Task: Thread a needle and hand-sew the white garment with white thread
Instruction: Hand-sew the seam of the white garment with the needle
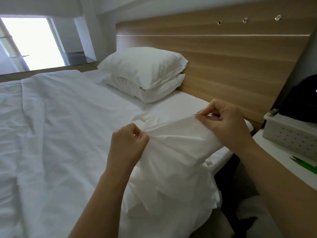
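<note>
My left hand (pixel 129 140) pinches a bunched fold of the white garment (pixel 171 169), lifted over the bed (pixel 51 117) near its right edge. My right hand (pixel 226 122) pinches the needle (pixel 199 114) at the garment's top edge. 2 pillows (pixel 145 73) lie beyond.

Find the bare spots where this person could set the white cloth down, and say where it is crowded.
Free: the wide white duvet left of the left hand, and the white sheet strip between the stacked white pillows and the right hand. Crowded: the white bedside shelf, holding a pale perforated plastic basket and a green-handled tool.
</note>
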Motion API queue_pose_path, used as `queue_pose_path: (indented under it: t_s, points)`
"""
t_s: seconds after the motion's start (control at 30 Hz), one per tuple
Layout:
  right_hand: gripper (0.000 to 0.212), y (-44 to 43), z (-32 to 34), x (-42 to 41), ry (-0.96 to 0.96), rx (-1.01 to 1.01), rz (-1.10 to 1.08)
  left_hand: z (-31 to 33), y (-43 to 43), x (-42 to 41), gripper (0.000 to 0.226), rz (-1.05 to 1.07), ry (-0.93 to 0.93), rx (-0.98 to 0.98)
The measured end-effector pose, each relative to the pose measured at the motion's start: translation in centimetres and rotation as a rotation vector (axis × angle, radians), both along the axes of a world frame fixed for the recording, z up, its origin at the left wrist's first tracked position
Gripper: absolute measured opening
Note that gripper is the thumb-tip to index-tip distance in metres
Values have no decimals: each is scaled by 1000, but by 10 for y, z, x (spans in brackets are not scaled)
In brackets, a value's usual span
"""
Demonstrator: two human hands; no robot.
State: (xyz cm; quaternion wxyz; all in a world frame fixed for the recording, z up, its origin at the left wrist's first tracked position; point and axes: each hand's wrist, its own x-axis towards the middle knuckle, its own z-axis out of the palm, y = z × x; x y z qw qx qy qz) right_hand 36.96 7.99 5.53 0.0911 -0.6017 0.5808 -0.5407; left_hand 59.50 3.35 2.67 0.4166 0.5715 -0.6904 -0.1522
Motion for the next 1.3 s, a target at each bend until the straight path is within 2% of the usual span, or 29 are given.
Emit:
queue_pose_path:
  t_s: [0.1,0.27,0.33,0.43,0.5,0.67,0.87,1.13,1.3]
  points:
    - [13,2,7,2,6,-29,13,5,-2,4,1,4,-53,-40]
    - [12,5,11,9,131,-13,63,6,5,0,43,-90,-283,83]
    - [14,5,13,10,153,-1,75,9,15,-8,42,-132,-209,32]
    - [15,5,17,12,183,2,85,18,31,-28,30,-217,-27,-174]
    - [13,4,19,12,188,-3,95,21,34,-40,25,-280,25,-212]
    - [12,5,24,12,191,-9,111,20,25,-52,29,-340,58,-141]
    - [12,9,26,9,124,36,145,19,19,-55,15,-413,76,-59]
    - [13,18,27,2,-45,99,216,21,22,-56,6,-473,337,96]
    - [12,24,25,-3,-130,126,254,23,27,-57,4,-527,352,153]
